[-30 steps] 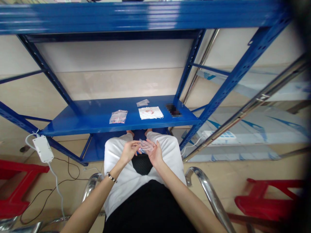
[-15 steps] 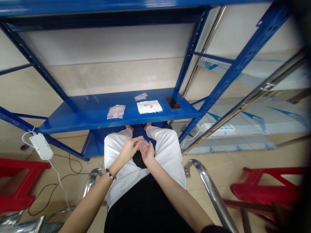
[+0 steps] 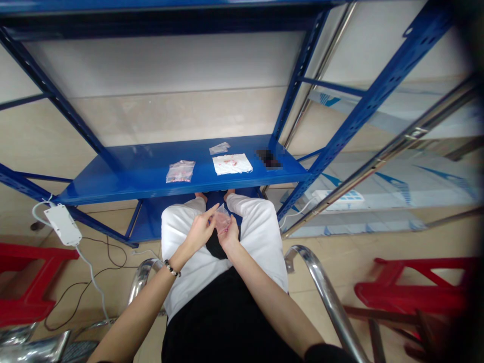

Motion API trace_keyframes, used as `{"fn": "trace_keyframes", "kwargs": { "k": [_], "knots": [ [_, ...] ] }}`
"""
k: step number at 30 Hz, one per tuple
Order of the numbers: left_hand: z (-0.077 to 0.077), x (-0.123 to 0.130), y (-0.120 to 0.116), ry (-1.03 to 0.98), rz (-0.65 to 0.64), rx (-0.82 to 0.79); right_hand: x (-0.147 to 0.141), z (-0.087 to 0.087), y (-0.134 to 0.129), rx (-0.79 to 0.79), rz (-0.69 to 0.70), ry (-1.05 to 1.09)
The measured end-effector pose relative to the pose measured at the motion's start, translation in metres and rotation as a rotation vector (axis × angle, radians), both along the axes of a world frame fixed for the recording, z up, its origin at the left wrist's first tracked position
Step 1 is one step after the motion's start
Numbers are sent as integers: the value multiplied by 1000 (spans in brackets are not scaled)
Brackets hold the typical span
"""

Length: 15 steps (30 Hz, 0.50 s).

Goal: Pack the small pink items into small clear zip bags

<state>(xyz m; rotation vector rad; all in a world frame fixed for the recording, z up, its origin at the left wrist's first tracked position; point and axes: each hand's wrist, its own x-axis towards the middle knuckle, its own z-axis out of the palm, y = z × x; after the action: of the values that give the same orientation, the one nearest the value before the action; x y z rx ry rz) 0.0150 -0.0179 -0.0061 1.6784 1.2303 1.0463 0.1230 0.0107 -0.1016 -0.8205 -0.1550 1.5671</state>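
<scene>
A small clear plastic bag (image 3: 222,218) is held over my lap. My right hand (image 3: 229,235) grips its lower right side, with a pinkish tint showing through the plastic. At the bag's left edge is my left hand (image 3: 201,228), its index finger stretched out and the other fingers partly hidden. On the blue shelf (image 3: 132,174) lie a stack of clear bags with red bits (image 3: 180,172), a white cloth or paper (image 3: 242,164) bearing small reddish pieces, and some flat clear bags (image 3: 219,148) behind it.
A pixelated dark object (image 3: 268,159) lies at the shelf's right end. A white power strip (image 3: 63,224) hangs at the left upright. Red stools (image 3: 412,290) stand on both sides, and curved metal armrests (image 3: 321,282) flank my legs.
My left index finger has straightened away from the bag's top corner, where the fingers were pinching. The bag now shows more openly, still in my right hand.
</scene>
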Motion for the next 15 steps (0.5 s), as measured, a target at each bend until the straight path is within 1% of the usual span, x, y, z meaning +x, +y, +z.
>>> {"fn": "trace_keyframes", "kwargs": {
  "k": [4,8,10,13,15],
  "knots": [
    [-1,1,1,16,21,30,1,1,1,27,22,-45],
    [-1,1,1,-62,61,-5,2,1,2,14,20,-81],
    [0,0,0,-69,72,1,2,1,4,20,22,-81],
    [1,0,1,-66,95,30,3,0,6,70,29,-105],
    [1,0,3,-134,110,21,4,-2,7,121,59,-153]
  ]
}}
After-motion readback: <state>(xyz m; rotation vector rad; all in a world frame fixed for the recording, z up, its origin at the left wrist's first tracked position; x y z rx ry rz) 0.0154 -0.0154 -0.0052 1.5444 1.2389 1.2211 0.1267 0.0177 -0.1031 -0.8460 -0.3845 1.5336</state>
